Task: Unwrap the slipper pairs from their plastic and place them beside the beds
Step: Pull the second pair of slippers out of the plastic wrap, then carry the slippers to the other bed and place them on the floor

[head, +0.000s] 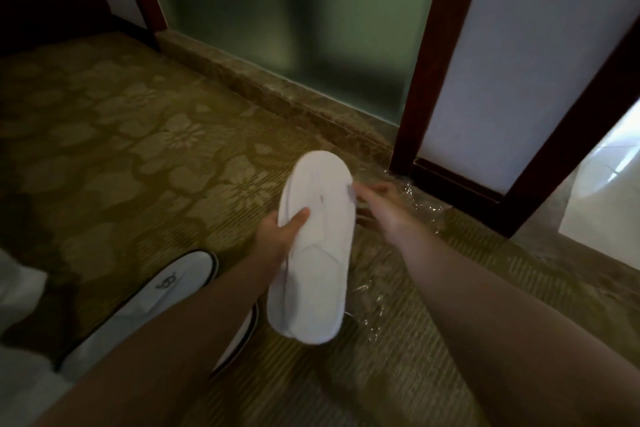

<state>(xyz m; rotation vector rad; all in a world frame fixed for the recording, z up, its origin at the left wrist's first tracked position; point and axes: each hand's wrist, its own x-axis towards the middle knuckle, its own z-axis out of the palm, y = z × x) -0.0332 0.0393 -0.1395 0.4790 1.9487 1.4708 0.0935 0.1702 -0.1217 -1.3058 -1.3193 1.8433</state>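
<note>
A white slipper pair (313,253), pressed flat together, is held above the carpet in the middle of the view. My left hand (280,236) grips its left edge, thumb on top. My right hand (375,196) is at the pair's upper right edge, fingers pinched around a small grey tab or tag there. Clear plastic wrap (415,208) lies crumpled on the carpet under and to the right of my right hand. A second strip of plastic (370,295) shows below the slipper.
A white shoe with a dark sole and a logo (162,291) is on my foot at lower left. A frosted glass panel (311,28) with a stone sill and a dark wooden door frame (433,62) stand ahead. Patterned green carpet (121,149) spreads to the left.
</note>
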